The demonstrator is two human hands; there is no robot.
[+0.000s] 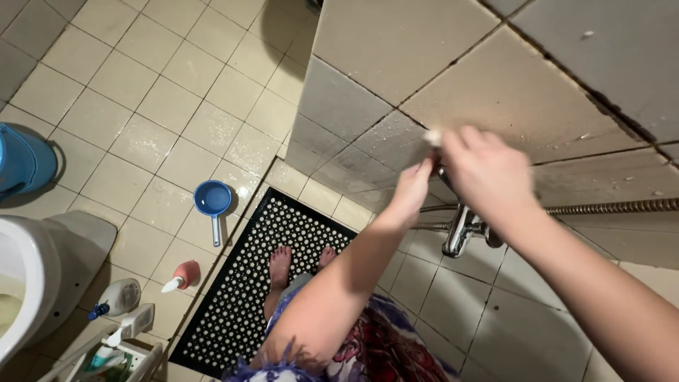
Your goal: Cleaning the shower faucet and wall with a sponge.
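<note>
My right hand [488, 173] is pinching a small white scrap [432, 136] in its fingers against the wet grey wall tile [396, 141]. My left hand [412, 189] is reaching to the chrome shower tap [463, 230], fingers hidden; I cannot tell their grip.

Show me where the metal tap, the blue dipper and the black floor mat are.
metal tap [458, 237]: head view, on its shiny spout under the hands.
blue dipper [213, 198]: head view, on the round bowl.
black floor mat [283, 226]: head view, on the perforated part ahead of the feet.
</note>
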